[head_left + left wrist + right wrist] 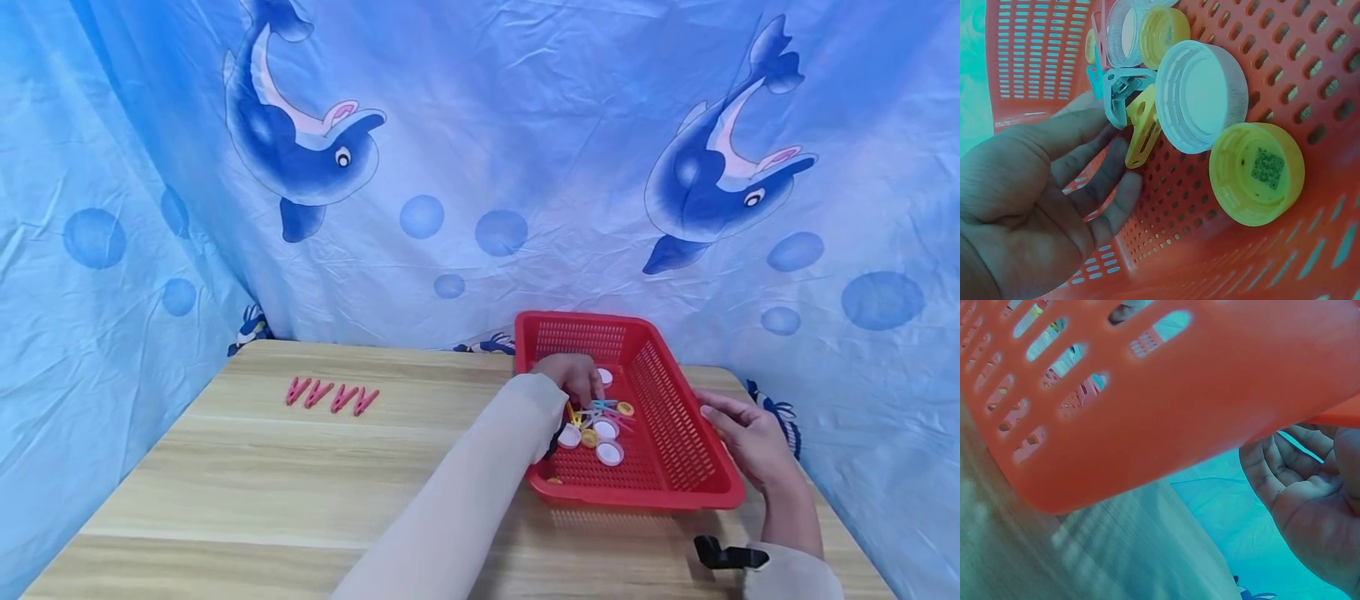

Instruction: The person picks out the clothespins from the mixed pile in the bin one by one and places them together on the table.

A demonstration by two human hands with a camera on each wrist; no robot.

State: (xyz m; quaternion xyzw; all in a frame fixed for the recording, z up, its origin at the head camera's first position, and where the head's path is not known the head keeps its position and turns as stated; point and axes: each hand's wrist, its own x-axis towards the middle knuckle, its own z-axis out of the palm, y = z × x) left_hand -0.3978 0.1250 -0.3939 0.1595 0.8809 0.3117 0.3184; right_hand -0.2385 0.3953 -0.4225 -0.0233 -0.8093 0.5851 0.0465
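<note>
My left hand [572, 377] reaches down into a red plastic basket [693, 500]. In the left wrist view its loosely bent fingers [1107, 187] are beside a pale clothespin [1116, 103] and a yellow clothespin [1141, 131]; no firm grip on either shows. Around them lie white bottle caps [1235, 94], yellow bottle caps [1294, 178], and blue and pink clothespins. At the basket's right side my right hand [753, 442] holds the rim, thumb near the top edge and fingers beneath. The rim hides some fingertips in the right wrist view.
Several pink clothespins [340, 398] stand in a row on the left of the wooden table [300, 483]. A blue dolphin-print cloth [480, 167] hangs behind the table and along its sides.
</note>
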